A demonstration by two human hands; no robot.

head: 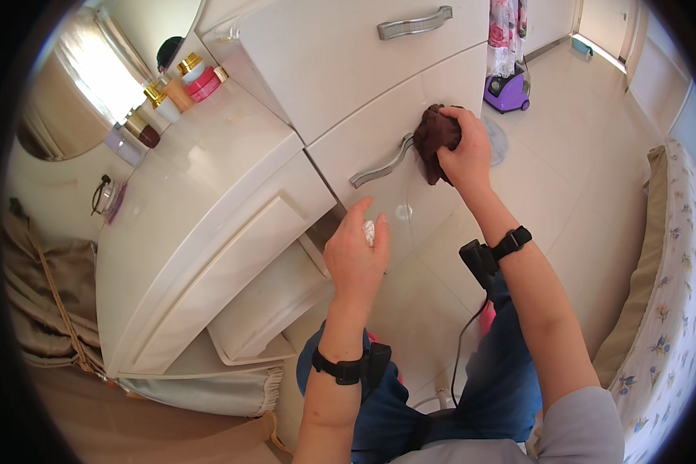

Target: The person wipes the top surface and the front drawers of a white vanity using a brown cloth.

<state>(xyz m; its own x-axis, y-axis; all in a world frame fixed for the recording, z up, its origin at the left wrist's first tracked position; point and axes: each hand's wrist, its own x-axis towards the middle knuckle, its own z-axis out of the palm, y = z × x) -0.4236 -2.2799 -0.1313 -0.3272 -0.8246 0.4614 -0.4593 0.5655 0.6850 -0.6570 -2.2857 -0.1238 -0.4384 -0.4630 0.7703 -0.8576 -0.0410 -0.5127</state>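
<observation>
My right hand [468, 146] grips a dark brown cloth [435, 136] and presses it to the glossy white drawer front [383, 124], beside the right end of its wavy silver handle [383, 168]. Lower and to the left, my left hand [356, 246] curls around a small crumpled white wad [369, 232], perhaps tissue; most of it is hidden by the fingers. That hand is apart from the drawer handle. A second silver handle [414, 24] sits on the drawer above.
A white dressing table [209, 174] with bottles, a pink jar [203, 84] and a mirror [110, 69] curves along the left. Back right, a purple wheeled appliance [507, 93] stands on the tiled floor [562, 151]. A bed with a floral cover [661, 325] lies at right.
</observation>
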